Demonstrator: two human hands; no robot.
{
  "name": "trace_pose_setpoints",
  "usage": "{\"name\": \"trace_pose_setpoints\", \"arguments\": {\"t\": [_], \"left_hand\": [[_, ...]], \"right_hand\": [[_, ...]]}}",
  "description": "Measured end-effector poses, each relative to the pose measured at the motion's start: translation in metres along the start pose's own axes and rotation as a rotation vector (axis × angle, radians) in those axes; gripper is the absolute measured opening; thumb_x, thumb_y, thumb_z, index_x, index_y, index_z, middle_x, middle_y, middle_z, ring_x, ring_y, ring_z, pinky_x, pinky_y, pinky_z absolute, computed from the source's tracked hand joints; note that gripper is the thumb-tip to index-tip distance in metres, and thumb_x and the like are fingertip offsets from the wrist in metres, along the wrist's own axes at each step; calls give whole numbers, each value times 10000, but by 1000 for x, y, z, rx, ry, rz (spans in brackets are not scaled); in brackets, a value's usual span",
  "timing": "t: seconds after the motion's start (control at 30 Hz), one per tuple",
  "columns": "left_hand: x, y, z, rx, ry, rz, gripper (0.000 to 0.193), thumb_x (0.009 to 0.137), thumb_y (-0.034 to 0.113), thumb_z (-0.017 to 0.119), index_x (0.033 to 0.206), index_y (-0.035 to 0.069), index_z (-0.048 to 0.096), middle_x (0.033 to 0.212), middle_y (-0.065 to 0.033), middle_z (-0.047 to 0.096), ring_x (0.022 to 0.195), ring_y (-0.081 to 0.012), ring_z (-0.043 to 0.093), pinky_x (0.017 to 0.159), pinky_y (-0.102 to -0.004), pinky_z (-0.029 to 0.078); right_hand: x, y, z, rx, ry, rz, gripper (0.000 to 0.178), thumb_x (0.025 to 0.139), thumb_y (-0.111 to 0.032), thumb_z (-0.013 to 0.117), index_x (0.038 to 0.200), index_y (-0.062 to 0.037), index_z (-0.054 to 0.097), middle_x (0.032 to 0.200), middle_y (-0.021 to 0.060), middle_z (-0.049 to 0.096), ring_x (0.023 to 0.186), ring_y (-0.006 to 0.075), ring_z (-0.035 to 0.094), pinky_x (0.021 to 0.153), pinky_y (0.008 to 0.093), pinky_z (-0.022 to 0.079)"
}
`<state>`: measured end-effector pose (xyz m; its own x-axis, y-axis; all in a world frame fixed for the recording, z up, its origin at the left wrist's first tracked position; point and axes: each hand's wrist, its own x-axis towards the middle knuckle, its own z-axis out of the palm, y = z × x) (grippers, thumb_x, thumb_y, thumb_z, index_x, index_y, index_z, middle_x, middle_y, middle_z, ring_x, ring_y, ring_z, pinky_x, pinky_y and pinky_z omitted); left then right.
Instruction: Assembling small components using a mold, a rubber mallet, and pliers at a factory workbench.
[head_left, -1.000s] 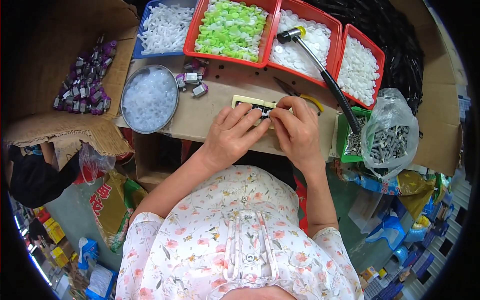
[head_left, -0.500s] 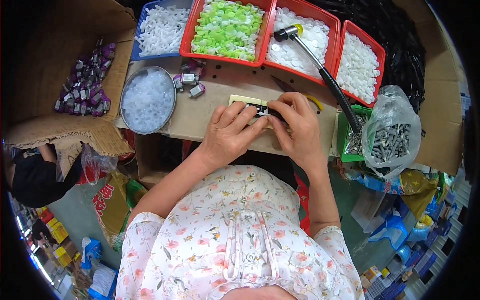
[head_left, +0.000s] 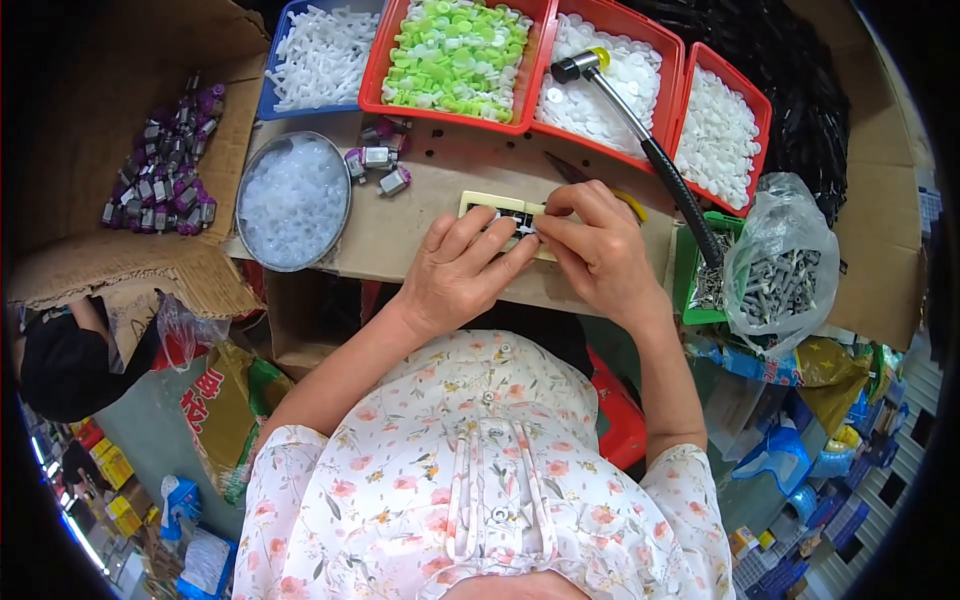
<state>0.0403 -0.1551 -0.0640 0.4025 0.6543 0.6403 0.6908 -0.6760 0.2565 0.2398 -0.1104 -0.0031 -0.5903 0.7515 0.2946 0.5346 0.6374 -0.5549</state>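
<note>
A small cream-coloured tray-like block (head_left: 474, 198) lies on the cardboard-covered bench, with a black part and small white pieces (head_left: 522, 229) inside it. My left hand (head_left: 455, 268) rests over the block's near left side, its fingers bent and closed on it. At the block's right end, my right hand (head_left: 605, 248) has thumb and fingertips pinched together by the white pieces. Whatever sits in that pinch is hidden. Both hands' fingers cover much of the block. Behind my right hand lie pliers with yellow handles (head_left: 632, 207), partly covered.
Beyond are a blue bin (head_left: 268, 98) of white pins and red bins (head_left: 450, 117) of green and white plastic parts. A hammer (head_left: 655, 155) leans across them. Small motors (head_left: 378, 157) and a round bowl (head_left: 345, 215) stand left; a green box (head_left: 690, 270) and plastic bag (head_left: 785, 215) hold metal pins.
My right hand has shifted slightly right, its forearm swinging outward, and its fingertips have drawn together. My left hand stays almost in place on the block.
</note>
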Motion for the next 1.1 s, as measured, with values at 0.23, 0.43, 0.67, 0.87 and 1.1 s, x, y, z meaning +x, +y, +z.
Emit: {"name": "trace_pose_setpoints", "arguments": {"t": [0.23,0.43,0.67,0.87,1.1], "left_hand": [[-2,0,-1,14,-14,6,322,734,144,808,1044,119,724,1066,-40,596,1035,-250,560,792,-382,424],[3,3,-1,29,-21,0,305,740,148,805,1029,122,711,1064,-40,591,1045,-251,559,814,-383,414],[6,6,-1,38,-36,-37,251,791,167,731,1035,138,683,1067,-19,590,1092,-225,537,896,-368,369],[12,5,-1,-38,-4,-36,242,771,142,748,1006,127,694,1041,-38,612,1059,-241,559,854,-380,387],[11,4,-7,-32,-18,-31,285,756,131,783,1028,108,702,1038,-57,612,1053,-270,557,844,-399,394]], "right_hand": [[16,-2,-16,-65,-221,-2,174,723,-12,716,896,-35,705,954,56,602,940,249,582,779,384,432],[6,-3,-12,-77,-157,43,181,742,-13,709,921,-38,706,984,59,608,985,247,578,806,387,425],[-16,-8,-45,51,155,90,243,773,81,664,999,0,703,1012,117,641,912,269,644,789,350,505],[-88,4,-115,-218,615,480,197,848,88,652,1028,31,708,974,94,664,922,176,636,813,284,503],[-148,25,-137,-472,387,699,141,859,28,659,999,26,679,966,118,661,806,212,646,737,306,502]]}}
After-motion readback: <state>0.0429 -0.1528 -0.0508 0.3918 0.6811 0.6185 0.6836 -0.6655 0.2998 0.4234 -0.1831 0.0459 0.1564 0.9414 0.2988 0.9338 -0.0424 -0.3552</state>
